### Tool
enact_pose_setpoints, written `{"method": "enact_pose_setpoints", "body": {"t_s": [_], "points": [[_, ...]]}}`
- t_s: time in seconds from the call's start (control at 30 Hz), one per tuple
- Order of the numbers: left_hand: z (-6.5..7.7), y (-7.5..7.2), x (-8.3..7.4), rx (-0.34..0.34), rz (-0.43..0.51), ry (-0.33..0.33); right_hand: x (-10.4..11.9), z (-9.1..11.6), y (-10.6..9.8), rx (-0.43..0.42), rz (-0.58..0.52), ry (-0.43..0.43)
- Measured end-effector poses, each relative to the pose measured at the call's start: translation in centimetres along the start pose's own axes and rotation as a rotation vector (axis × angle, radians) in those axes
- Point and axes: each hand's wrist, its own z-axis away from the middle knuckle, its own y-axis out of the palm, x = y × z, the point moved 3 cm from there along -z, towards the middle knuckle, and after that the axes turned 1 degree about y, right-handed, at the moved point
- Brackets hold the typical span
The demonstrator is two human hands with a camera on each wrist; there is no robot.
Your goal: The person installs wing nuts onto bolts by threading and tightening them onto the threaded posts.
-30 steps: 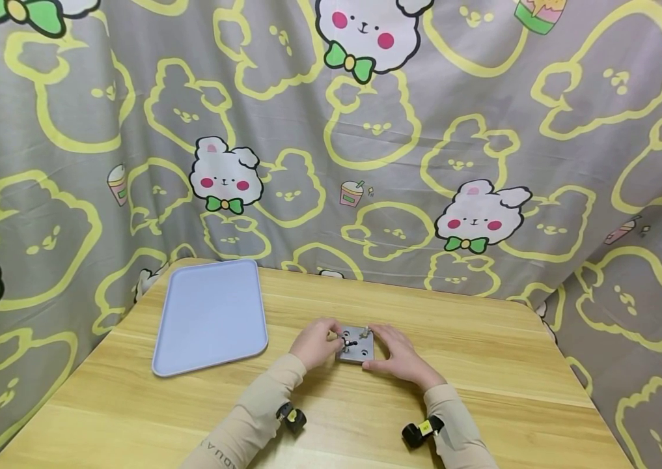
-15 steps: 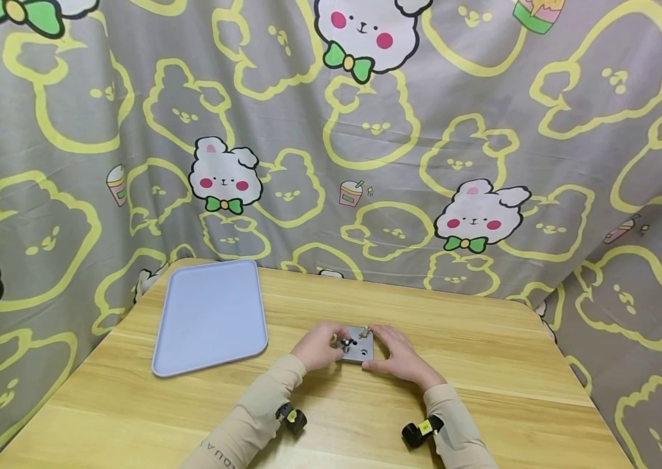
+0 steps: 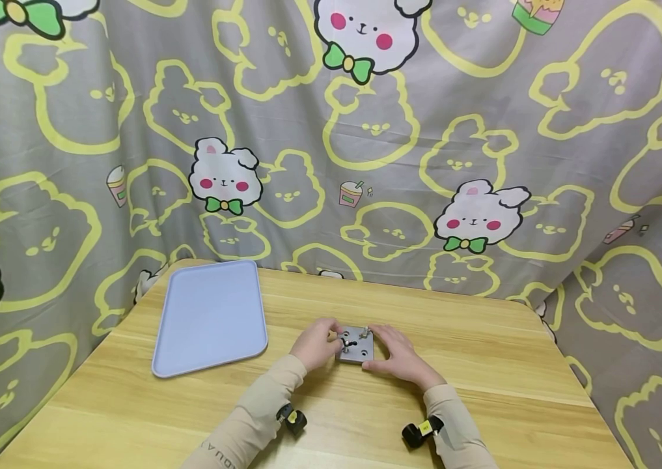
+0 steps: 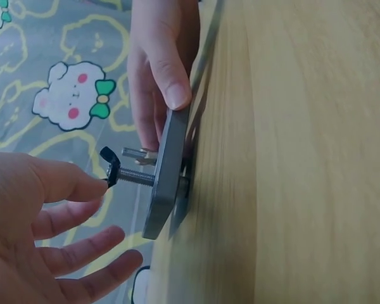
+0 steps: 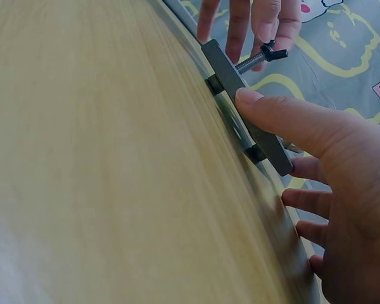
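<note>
A grey square metal plate with holes sits slightly raised above the table. From its left part a threaded bolt sticks up, with a black wing nut near its end. My left hand pinches one wing of that nut between thumb and index finger, while its other fingers spread loosely. At the plate's far right corner stands a second, silver-coloured fastener. My right hand grips the plate's right side, thumb on the near edge and fingers at the far side. Short dark feet show beneath the plate.
A light blue tray lies on the wooden table at the left. A patterned curtain hangs behind the table and along its sides. Each forearm carries a black strapped camera.
The left fingers roll slightly around the wing nut, shifting toward the plate and back again. The right hand and the plate stay in the same place.
</note>
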Motion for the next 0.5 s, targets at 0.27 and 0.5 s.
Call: {"method": "enact_pose_setpoints", "body": {"t_s": [0.27,0.5], "points": [[-0.05,0.07,-0.02,-0.005,-0.043,0.016,0.07,0.05,-0.01,0.001,0.005,0.003],[0.04,0.31,-0.25,0.056,0.005,0.038,0.07,0.03,0.02,0.001,0.007,0.005]]}}
